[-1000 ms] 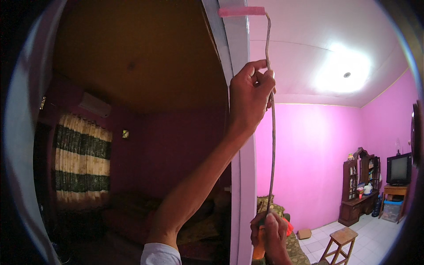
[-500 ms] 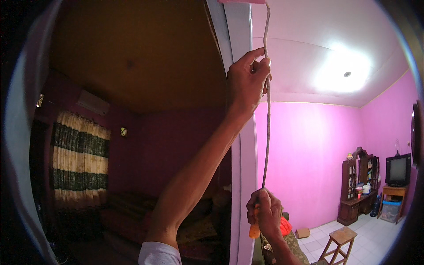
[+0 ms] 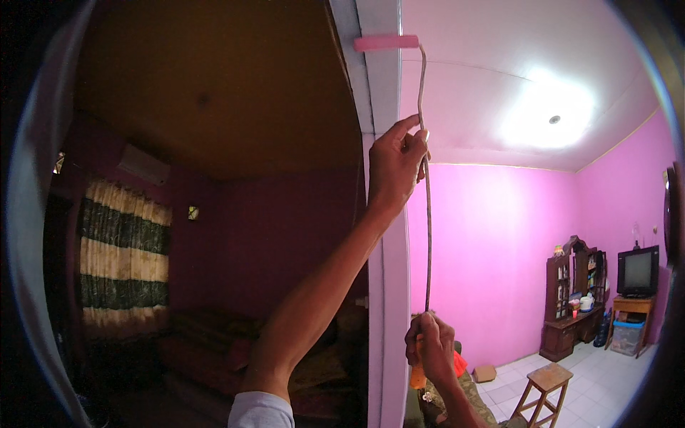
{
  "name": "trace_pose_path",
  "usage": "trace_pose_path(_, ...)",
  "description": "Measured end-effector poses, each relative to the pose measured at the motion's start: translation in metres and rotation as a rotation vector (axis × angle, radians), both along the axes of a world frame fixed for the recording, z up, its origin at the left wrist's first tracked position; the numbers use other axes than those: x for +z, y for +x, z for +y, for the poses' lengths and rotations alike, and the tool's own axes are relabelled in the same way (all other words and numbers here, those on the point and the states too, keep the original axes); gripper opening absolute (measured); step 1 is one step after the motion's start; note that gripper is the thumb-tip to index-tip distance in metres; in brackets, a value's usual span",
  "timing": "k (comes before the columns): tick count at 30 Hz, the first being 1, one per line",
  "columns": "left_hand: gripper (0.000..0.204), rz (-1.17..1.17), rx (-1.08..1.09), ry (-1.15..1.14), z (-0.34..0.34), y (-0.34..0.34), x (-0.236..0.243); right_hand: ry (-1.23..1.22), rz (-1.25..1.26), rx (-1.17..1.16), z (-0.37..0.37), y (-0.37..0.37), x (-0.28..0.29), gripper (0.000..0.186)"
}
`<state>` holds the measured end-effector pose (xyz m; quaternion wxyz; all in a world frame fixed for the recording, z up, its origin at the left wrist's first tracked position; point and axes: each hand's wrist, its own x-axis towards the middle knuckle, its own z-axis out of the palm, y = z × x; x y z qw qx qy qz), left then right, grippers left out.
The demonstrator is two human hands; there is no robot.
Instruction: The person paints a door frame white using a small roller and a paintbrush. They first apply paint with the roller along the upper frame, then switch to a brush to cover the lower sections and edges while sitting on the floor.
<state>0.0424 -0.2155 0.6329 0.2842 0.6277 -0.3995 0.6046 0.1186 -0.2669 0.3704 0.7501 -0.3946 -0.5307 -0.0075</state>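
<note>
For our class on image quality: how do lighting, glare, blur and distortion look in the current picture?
Head view: ceiling lamp ringed by white glare; head view: left-hand room dark, though the striped curtain reads clearly; head view: pink roller head without strong blur; head view: fisheye border rounded, corners black.

Right of our right hand (image 3: 432, 349), the tiled floor (image 3: 586, 378) carries a stool (image 3: 550, 377), a box (image 3: 484, 374) and a cabinet (image 3: 559, 341).

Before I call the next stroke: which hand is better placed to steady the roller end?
Left, I think: the left hand pinches the thin rod nearer the pink roller, while the right hand grips the orange handle lower down.
</note>
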Motion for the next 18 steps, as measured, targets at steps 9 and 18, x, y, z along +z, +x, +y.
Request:
trace_pose_path(9,0.031,-0.174,-0.071,0.206,-0.052,-0.058,0.02,0.127,-0.153,-0.049,-0.02,-0.018,0.031,0.048)
trace_pose_path(18,0.03,-0.097,0.01,0.104,-0.045,-0.047,0.016,0.063,-0.053,-0.082,-0.013,-0.014,0.029,0.044)
